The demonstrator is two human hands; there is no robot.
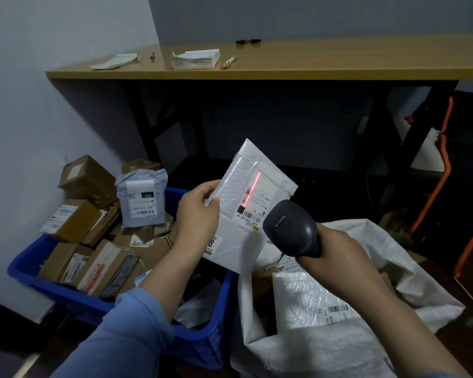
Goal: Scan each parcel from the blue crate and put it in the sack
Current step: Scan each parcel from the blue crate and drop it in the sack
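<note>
A: Above the right rim of the blue crate (66, 298)?
B: The left hand (200, 214) pinches a dimpled white bubble mailer (238, 181); the right hand (336, 249) grips a rounded black scanner (291, 227). The woven sack (410, 271) slumps right of it.

A light blue long sleeve (126, 331), soft and creased, covers the left arm from 7 o'clock, and its cuff ends partway along the forearm. The left hand (200, 214) and right hand (331, 246) are bare. A sliver of the same blue edges the right arm at 5 o'clock.
</note>
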